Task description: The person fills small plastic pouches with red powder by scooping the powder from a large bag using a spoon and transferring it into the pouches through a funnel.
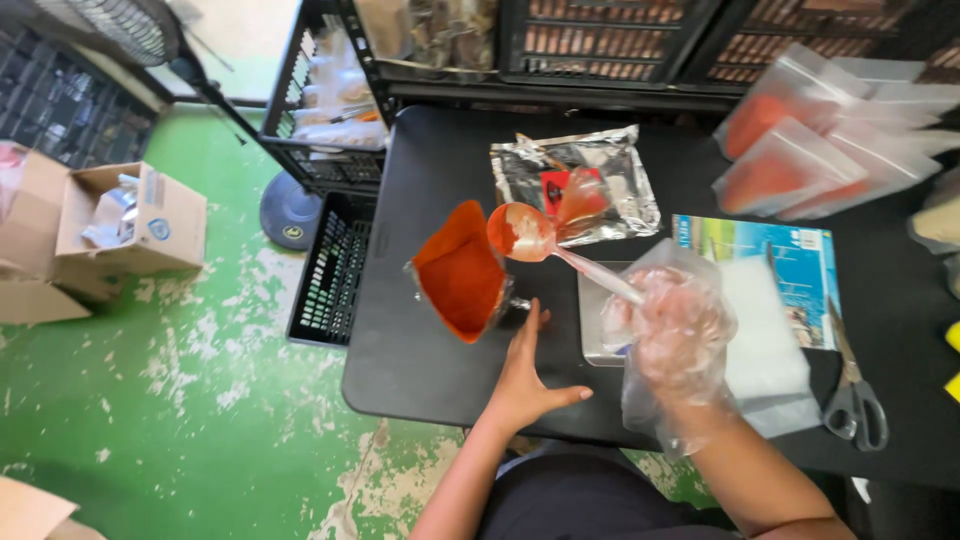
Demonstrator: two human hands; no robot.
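Head camera looks down on a black table [420,340] where the right hand [680,335], inside a loose clear plastic glove, is closed around the handle of a clear plastic scoop [525,233] dusted with red powder. That scoop hovers just above an open pouch of red powder [462,272] standing near the table's left edge. Bare and open with fingers spread, the left hand [525,375] rests beside the pouch, a silver foil bag [580,180] lying behind.

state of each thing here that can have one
open pouch: upright, filled with red powder
spoon: held, powder-coated, bowl over pouch mouth
foil bag: lying flat, torn open
scissors: closed, lying flat
right hand: plastic-gloved, gripping spoon
left hand: bare, beside pouch
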